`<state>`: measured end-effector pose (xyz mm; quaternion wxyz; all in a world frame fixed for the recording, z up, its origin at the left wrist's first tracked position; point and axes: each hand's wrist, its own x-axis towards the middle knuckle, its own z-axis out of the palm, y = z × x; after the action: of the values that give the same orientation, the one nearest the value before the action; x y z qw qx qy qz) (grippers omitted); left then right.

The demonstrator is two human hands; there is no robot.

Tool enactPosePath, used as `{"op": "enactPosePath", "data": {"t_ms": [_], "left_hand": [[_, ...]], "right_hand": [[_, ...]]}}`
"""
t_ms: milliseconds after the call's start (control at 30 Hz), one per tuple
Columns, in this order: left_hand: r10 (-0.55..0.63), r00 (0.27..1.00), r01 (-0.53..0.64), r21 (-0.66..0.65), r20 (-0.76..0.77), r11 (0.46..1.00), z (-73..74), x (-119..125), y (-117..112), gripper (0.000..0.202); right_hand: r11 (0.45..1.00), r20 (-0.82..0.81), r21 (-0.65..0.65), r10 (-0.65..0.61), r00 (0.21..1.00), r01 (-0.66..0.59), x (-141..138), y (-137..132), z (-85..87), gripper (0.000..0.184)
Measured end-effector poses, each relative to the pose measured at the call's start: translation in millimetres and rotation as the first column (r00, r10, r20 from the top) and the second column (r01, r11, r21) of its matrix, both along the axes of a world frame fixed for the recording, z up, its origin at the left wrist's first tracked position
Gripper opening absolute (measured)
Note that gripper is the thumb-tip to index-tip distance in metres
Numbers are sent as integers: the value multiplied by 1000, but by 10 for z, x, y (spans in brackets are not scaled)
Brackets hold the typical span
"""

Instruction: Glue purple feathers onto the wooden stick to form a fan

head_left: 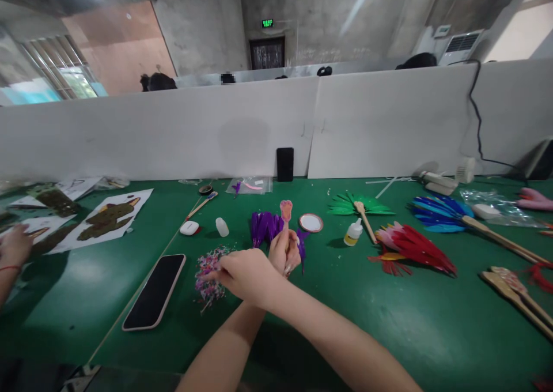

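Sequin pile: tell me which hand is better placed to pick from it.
Right, probably. The right hand reaches across and is at the sequin pile. The left hand is busy, its grip shut on the stick.

The forearms cross, right over left; the right hand (pixel 242 274) lies knuckles up, fingers bunched and pointing left, grip unclear; just beyond its knuckles the left hand (pixel 285 252) stands upright, fingers curled into a fist.

The camera sits on my head. It looks forward and down, close over my left hand (pixel 285 251), my right hand (pixel 245 274) and the flat green table top (pixel 389 323).
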<state>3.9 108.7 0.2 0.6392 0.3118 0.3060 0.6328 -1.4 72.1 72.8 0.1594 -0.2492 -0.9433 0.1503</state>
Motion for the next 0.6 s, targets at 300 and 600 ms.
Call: {"op": "enactPosePath", "data": {"t_ms": [300,600], "left_hand": [[-2,989,-9,-70,-148,997,-78,14,32,46],[-19,947,-8,-82,-320,997,-112,84,41,53]], "right_hand": [[993,68,118,-31,997,23,-241,-10,-159,22],[973,-295,-205,38,955,-102,-11,158,-54,26]]}}
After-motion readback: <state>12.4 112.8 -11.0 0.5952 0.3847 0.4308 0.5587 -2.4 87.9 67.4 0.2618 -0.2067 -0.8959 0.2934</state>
